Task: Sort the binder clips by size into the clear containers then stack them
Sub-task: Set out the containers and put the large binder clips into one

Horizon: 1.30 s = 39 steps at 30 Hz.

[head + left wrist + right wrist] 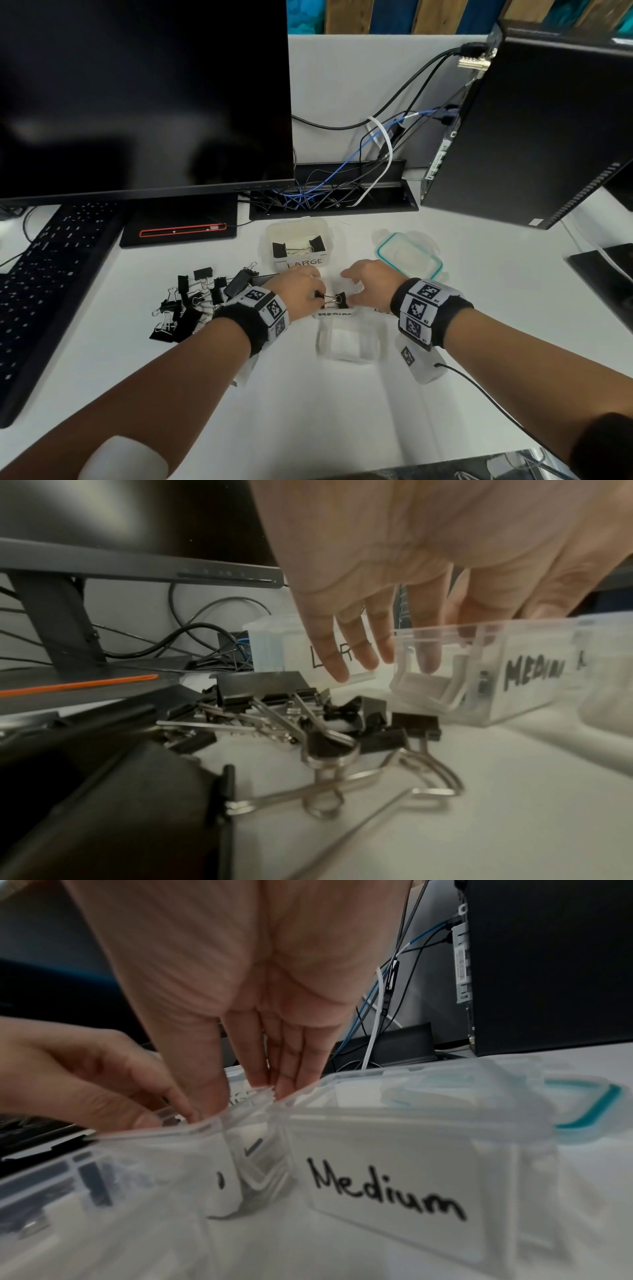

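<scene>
A clear container marked MEDIUM stands between my hands with black binder clips at its rim. My left hand reaches into it from the left, thumb and forefinger pinching a black clip there. My right hand has straight fingers held together, tips touching the container's far rim. A second clear container labelled Medium sits under my right wrist. The LARGE container behind holds two big clips. A pile of loose black clips lies left of my left hand.
A small clear container stands nearer me. A teal-rimmed lid lies at the back right. A keyboard and monitor fill the left, a cable tray the back, a black computer tower the right.
</scene>
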{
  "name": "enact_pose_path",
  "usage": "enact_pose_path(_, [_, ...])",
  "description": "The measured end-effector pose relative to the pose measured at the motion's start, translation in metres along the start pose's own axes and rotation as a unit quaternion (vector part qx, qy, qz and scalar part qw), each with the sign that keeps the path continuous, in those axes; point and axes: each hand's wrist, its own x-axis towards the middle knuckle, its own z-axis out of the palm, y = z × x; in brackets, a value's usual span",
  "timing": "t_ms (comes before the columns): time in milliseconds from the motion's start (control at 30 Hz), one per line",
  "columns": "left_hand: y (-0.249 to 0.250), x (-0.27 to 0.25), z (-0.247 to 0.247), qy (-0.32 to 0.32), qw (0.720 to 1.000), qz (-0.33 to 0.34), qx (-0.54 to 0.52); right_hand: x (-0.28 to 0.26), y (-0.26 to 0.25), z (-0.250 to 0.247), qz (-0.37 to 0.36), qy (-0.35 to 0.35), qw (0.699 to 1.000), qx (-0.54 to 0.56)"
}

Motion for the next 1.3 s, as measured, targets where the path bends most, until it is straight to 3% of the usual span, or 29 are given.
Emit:
enact_pose_path(133, [-0.002,-0.001,0.004,0.020,0.998,0.004,-0.053,-0.001,0.000,0.000,0.002,0.000,1.000,-0.001])
enact_pose_path(500, [-0.015,-0.027,0.003,0.177,0.973,-0.048,-0.139,-0.003,-0.015,-0.003,-0.002,0.043,0.999,0.006])
enact_pose_path(800, [-0.050,-0.073,0.002,0.187,0.966,-0.099,-0.148,-0.014,-0.059,0.012,-0.022,0.079,0.996,0.037])
enact_pose_path(1000, [-0.081,-0.107,0.003,0.140,0.974,-0.127,-0.124,-0.019,-0.097,0.029,-0.032,0.069,0.995,0.066])
enact_pose_path(1300, [-0.112,-0.135,0.010,0.127,0.975,-0.135,-0.124,-0.011,-0.130,0.071,-0.012,0.051,0.994,0.093])
